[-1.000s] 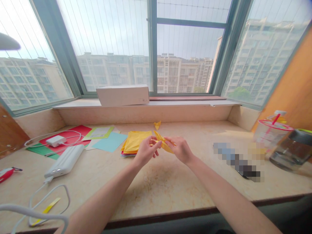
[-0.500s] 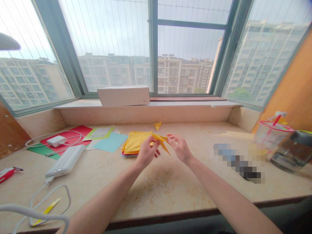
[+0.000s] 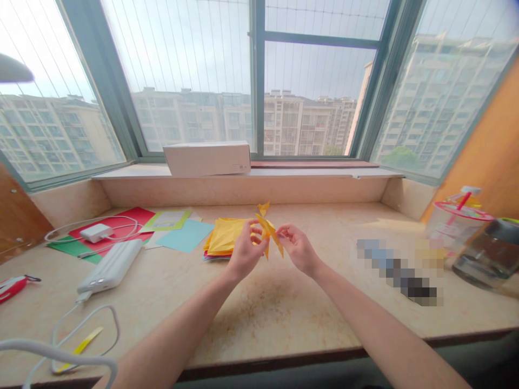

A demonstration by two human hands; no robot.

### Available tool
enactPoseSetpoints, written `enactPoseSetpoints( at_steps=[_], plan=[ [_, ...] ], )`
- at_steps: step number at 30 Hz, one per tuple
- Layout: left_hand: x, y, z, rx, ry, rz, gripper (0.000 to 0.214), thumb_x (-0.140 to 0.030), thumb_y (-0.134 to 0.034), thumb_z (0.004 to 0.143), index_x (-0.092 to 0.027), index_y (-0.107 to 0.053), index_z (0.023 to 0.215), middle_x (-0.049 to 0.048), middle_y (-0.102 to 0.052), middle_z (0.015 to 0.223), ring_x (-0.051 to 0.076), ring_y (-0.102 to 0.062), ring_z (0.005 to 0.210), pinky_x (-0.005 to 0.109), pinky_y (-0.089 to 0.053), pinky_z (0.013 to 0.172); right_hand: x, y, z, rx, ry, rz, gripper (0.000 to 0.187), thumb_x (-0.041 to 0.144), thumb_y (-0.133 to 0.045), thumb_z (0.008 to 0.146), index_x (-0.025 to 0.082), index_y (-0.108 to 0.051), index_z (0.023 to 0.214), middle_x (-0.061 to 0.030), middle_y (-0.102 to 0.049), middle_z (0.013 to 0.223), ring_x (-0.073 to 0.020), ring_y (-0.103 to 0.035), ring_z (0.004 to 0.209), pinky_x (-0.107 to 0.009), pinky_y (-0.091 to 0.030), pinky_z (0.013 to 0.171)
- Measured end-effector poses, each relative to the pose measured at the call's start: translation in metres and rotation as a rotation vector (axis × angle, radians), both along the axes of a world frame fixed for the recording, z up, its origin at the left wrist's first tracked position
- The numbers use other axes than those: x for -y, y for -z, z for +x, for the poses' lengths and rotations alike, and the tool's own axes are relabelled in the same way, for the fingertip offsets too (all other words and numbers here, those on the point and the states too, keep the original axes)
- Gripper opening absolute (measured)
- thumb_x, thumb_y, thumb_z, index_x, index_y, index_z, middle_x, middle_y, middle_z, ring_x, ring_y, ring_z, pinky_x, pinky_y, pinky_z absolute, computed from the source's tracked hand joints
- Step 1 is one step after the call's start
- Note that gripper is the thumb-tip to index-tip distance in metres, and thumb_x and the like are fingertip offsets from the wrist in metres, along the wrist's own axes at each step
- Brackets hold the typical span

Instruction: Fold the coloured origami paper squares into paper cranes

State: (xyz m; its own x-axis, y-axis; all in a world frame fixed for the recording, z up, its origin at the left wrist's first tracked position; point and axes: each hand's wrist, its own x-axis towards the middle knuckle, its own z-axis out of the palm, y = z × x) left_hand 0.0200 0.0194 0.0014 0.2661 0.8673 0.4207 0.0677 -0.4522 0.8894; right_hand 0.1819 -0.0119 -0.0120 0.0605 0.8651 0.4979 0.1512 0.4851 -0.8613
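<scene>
Above the marble counter I hold a small folded piece of yellow paper between both hands. My left hand pinches its left side with thumb and fingertips. My right hand pinches its right side, fingers curled. The paper's pointed flaps hang down between the hands. Just behind my left hand lies a stack of yellow sheets over other coloured ones. A tiny folded yellow piece sits farther back on the counter.
Coloured sheets, a white charger and a white power bank with cable lie at the left. A white box rests on the sill. A plastic cup and a glass jar stand at the right.
The folded yellow paper has turned from lying nearly level between my hands to hanging with its points downward. Both hands have shifted slightly to the right and closer together.
</scene>
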Motion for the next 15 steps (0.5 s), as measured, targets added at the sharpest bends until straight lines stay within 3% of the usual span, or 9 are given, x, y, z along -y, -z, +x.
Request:
enactPoseSetpoints(
  at_steps=[10, 15],
  plan=[
    [0.0008, -0.0066, -0.0017, -0.058, -0.093, 0.079, 0.046, -0.034, -0.067, 0.081, -0.017, -0.052, 0.121, 0.0056, -0.070, 0.090, 0.015, -0.067, 0.071, 0.022, -0.052, 0.056, 0.0013, -0.0014, 0.0024, 0.140, 0.130, 0.078, 0.021, 0.038, -0.054, 0.091, 0.022, -0.065, 0.096, -0.0059, -0.073, 0.093, -0.0203, -0.067, 0.086, -0.033, -0.049, 0.076],
    [0.0010, -0.0074, -0.0032, -0.178, -0.152, 0.193, 0.040, -0.035, -0.063, 0.085, -0.018, -0.055, 0.121, 0.0049, -0.074, 0.089, 0.016, -0.069, 0.070, 0.026, -0.054, 0.065, 0.0032, -0.0019, 0.0010, 0.139, 0.140, 0.095, 0.019, 0.036, -0.056, 0.090, 0.021, -0.065, 0.097, -0.0054, -0.073, 0.089, -0.0196, -0.066, 0.082, -0.033, -0.049, 0.076]
  ],
)
